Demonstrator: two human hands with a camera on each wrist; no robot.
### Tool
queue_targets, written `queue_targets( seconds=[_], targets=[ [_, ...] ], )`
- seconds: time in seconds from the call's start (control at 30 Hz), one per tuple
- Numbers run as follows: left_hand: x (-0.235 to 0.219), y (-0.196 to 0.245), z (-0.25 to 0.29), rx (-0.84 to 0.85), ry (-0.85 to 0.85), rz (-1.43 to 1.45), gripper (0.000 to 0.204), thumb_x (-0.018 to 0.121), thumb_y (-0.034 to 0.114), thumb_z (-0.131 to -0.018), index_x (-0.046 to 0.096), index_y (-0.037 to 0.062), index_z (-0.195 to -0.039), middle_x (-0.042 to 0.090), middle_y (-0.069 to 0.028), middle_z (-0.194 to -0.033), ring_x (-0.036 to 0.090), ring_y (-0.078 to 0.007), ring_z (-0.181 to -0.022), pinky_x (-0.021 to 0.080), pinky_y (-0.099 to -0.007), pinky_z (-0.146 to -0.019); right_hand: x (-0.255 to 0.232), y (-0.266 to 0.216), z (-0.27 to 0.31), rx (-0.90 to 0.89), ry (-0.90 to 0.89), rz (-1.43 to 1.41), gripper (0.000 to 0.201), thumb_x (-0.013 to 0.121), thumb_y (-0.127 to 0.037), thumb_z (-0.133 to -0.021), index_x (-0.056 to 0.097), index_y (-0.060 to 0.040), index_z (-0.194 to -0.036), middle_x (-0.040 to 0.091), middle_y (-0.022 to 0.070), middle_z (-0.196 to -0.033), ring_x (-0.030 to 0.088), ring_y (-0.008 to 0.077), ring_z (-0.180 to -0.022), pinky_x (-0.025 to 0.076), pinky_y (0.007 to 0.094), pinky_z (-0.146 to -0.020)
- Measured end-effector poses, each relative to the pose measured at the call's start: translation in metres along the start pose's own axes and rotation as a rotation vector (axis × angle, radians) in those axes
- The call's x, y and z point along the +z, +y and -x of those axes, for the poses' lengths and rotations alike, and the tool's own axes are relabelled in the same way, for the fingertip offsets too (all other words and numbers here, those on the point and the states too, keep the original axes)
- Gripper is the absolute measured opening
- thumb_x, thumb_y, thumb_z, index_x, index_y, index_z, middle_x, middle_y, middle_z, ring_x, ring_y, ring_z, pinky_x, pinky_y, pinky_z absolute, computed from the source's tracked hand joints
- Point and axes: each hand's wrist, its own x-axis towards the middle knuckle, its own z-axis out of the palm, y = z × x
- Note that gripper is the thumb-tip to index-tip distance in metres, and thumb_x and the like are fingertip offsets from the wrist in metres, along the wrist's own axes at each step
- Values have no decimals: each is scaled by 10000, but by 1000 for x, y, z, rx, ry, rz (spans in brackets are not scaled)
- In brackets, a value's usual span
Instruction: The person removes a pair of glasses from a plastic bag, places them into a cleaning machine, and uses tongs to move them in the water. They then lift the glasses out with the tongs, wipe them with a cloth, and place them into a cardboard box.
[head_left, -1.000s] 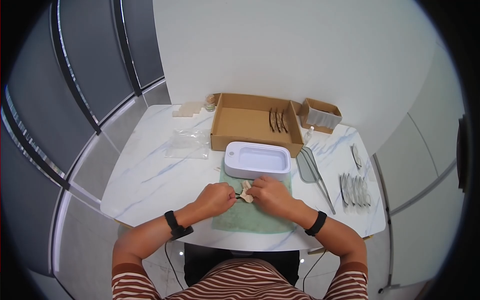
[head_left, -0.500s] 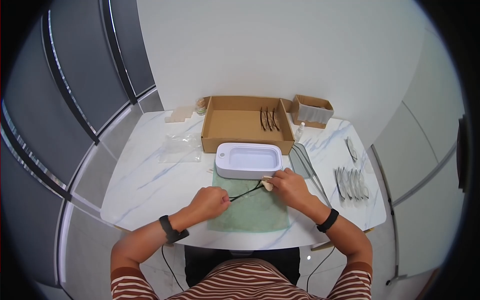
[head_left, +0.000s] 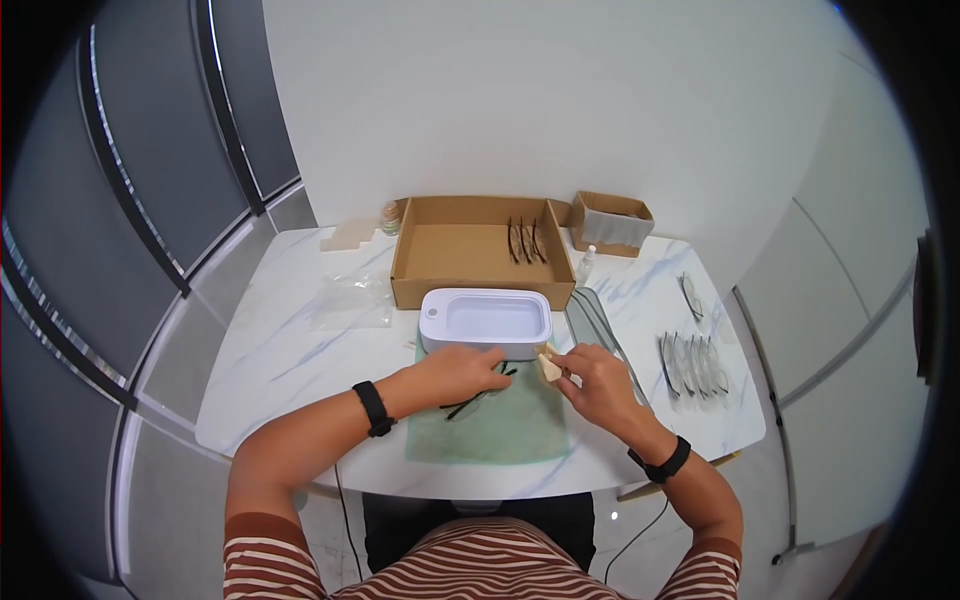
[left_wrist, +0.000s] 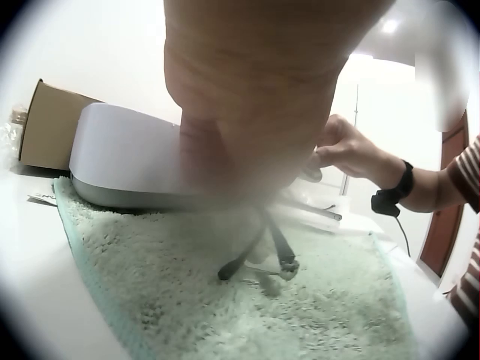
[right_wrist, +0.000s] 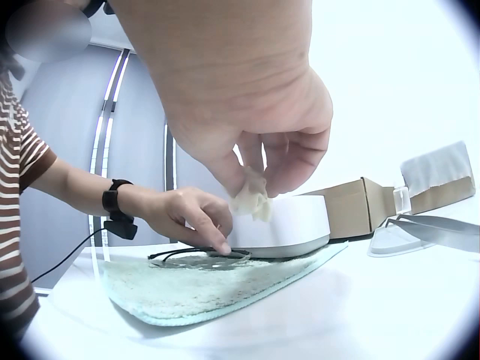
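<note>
A pair of dark-framed glasses (head_left: pixel 466 406) lies low over the green towel (head_left: pixel 480 440), under the left hand (head_left: pixel 440 380). In the right wrist view the left hand (right_wrist: pixel 187 214) has its thumb and fingers at the glasses (right_wrist: pixel 196 253); the left wrist view shows their dark temples (left_wrist: pixel 279 244) below the blurred hand. The right hand (head_left: pixel 602 388) pinches a crumpled beige cloth (head_left: pixel 549 367) above the towel's right side, apart from the glasses. Its fingertips hold the cloth (right_wrist: pixel 253 199) in the right wrist view. Behind both hands stands a white tub-shaped device (head_left: pixel 436 337).
A cardboard tray (head_left: pixel 450 292) with several glasses stands behind the device; a small box (head_left: pixel 625 247) and a bottle (head_left: pixel 586 262) are to its right. Several glasses (head_left: pixel 692 366) lie at the right, near long tweezers (head_left: pixel 618 345). A plastic bag (head_left: pixel 352 302) lies left.
The glasses, stretched between both hands half a second ago, now lie lower by the left hand, which has moved right. The right hand with the cloth has come away from them.
</note>
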Motion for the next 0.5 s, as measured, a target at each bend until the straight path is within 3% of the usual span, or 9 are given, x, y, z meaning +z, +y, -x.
queue_targets(
  seconds=[0.23,0.3,0.33,0.4,0.5],
  targets=[
    [-5,4,-11,86,-35,-81,95,634,124,-858,706,96,-914,583,-102,-914,668,-297,-775,555,-420,-668,-17,-1,5,36,1,-38,264,803,-64,-746,757,-73,-1007,667,67,-820,647,291,-784,520,394,-683],
    [1,11,-8,-109,-74,-74,106,663,167,-861,708,73,-879,617,-107,-886,668,-322,-799,547,-462,-688,-18,-1,1,60,-11,-66,286,805,-45,-738,759,-74,-1019,660,70,-810,647,287,-767,517,385,-681],
    [3,14,-6,-112,-75,-75,106,663,167,-861,708,73,-879,617,-107,-886,668,-322,-799,547,-462,-688,-17,-1,-2,21,-22,-76,285,800,-49,-745,759,-72,-1025,662,71,-819,647,287,-778,519,386,-688],
    [2,22,-1,-306,-62,82,159,669,208,-881,711,55,-874,644,-117,-870,661,-346,-815,534,-489,-728,-12,-6,-8,-22,-35,-89,283,795,-53,-751,759,-70,-1031,665,71,-827,648,286,-789,522,387,-695],
    [13,25,11,-414,-10,229,178,652,211,-904,719,46,-898,651,-132,-887,654,-359,-843,525,-487,-759,8,-15,-16,-129,-84,-72,259,768,-118,-796,747,-81,-1052,679,73,-950,640,295,-857,541,396,-731]
  ],
)
